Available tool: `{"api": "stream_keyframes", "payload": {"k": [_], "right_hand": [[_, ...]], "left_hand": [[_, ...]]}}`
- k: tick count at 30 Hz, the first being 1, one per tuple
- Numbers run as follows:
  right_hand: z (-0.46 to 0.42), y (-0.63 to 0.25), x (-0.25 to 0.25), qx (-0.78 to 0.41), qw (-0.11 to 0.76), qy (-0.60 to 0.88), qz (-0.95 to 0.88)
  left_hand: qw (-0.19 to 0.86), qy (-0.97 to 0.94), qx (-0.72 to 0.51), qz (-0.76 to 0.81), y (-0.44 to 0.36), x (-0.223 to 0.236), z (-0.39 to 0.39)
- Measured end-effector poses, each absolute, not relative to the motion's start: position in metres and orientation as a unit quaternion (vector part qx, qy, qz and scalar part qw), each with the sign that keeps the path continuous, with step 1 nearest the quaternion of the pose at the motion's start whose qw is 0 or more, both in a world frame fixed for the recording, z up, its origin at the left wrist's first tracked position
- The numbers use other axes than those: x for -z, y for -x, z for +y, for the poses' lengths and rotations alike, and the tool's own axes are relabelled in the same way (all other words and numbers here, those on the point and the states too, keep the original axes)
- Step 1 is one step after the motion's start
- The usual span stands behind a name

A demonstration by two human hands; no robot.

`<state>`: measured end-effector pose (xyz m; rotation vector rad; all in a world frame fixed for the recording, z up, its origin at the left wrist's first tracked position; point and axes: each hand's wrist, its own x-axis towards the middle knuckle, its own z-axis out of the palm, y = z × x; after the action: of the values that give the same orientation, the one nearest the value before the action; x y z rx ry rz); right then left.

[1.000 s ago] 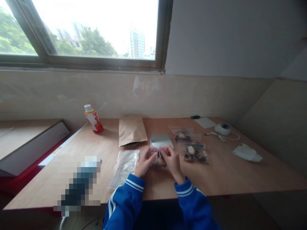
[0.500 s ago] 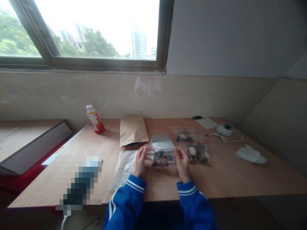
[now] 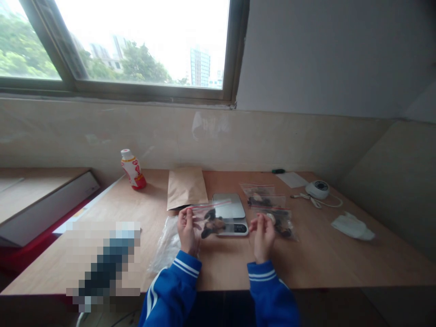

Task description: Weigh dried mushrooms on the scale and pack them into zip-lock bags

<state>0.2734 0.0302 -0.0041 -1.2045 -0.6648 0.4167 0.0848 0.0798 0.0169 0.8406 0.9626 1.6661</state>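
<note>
My left hand (image 3: 186,230) pinches the left end of a clear zip bag (image 3: 218,213) with a red seal line. Dark and tan pieces (image 3: 214,224), resembling dried mushrooms, lie inside it. The bag hangs in front of a kitchen scale (image 3: 233,206) and covers part of it. To the right, my right hand (image 3: 262,234) is apart from the bag, its fingers loosely bent and holding nothing I can see. Just behind that hand lies a similar filled zip bag (image 3: 286,222). Near my left wrist are flat clear plastic bags (image 3: 166,245).
Behind the scale's left side lies a brown paper pouch (image 3: 186,187); a red-and-white bottle (image 3: 133,170) stands farther left. More filled bags (image 3: 260,198) lie back right. A white camera (image 3: 317,189) with cable and a crumpled white item (image 3: 353,226) are at the right.
My right hand has let go of the bag's right end. My left hand has moved left with the bag, uncovering the scale's front panel.
</note>
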Motion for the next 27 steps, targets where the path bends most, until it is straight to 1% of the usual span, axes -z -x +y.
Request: {"api": "stream_keyframes", "payload": {"k": [2,6,9,11,14,17,20,23,27], "right_hand": [[0.032,-0.277,0.006,-0.196,0.762,0.547,-0.286],[0.035,-0.275,0.012,-0.222,0.707,0.558,-0.373],[0.036,-0.269,0.014,-0.234,0.671,0.555,-0.433],[0.034,-0.266,0.012,-0.266,0.659,0.549,-0.44],[0.031,-0.265,0.007,-0.3,0.668,0.543,-0.41],[0.029,-0.266,0.001,-0.29,0.694,0.544,-0.371],[0.027,-0.266,-0.003,-0.277,0.709,0.546,-0.35],[0.027,-0.264,-0.004,-0.276,0.709,0.547,-0.35],[0.028,-0.262,-0.001,-0.279,0.69,0.558,-0.368]], "left_hand": [[0.503,-0.35,-0.684,0.395,-0.084,-0.018,0.08],[0.554,-0.426,-0.619,0.36,-0.086,-0.018,0.075],[0.561,-0.443,-0.606,0.349,-0.089,-0.017,0.073],[0.566,-0.45,-0.598,0.347,-0.089,-0.016,0.072],[0.577,-0.456,-0.579,0.352,-0.089,-0.015,0.073],[0.593,-0.461,-0.556,0.357,-0.088,-0.013,0.075],[0.585,-0.472,-0.549,0.366,-0.088,-0.009,0.077],[0.565,-0.492,-0.549,0.37,-0.087,-0.004,0.078],[0.566,-0.511,-0.535,0.365,-0.086,-0.001,0.079]]}}
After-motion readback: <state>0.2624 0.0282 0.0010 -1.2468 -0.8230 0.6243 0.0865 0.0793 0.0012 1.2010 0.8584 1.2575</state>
